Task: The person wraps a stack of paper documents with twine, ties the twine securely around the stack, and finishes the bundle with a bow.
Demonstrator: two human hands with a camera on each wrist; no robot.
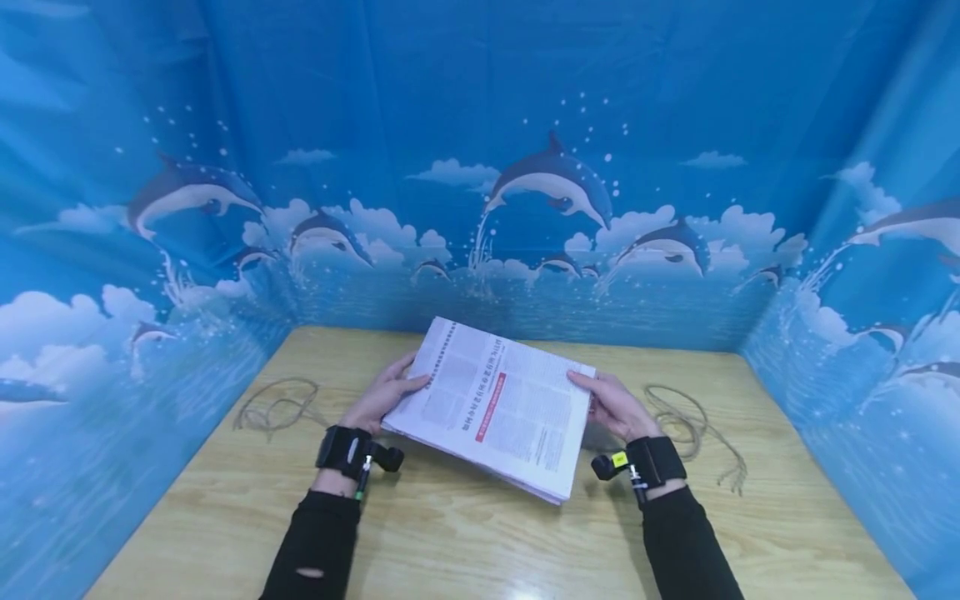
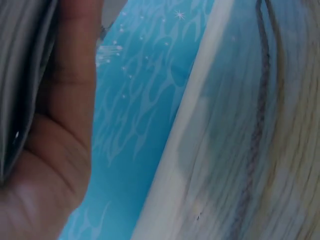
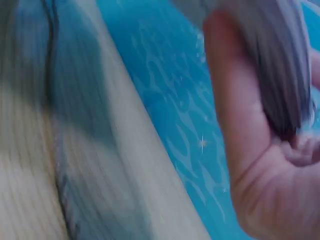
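A folded stack of newspapers (image 1: 517, 417) is held up over the middle of the table, tilted, its printed top page facing up with a red banner. At its left edge my left hand (image 1: 384, 396) grips it, thumb on top and the other fingers underneath. The opposite edge is pinched by my right hand (image 1: 618, 404), its thumb also on the top page. In the right wrist view, layered paper edges (image 3: 282, 65) sit between thumb and fingers. The left wrist view shows the dark paper edge (image 2: 20, 75) against the left hand.
A loose coil of twine (image 1: 273, 423) lies on the wooden table (image 1: 480, 533) at the left. Another twine piece (image 1: 701, 429) lies at the right, partly behind the right wrist. A blue dolphin-print curtain (image 1: 480, 208) encloses the table's back and sides.
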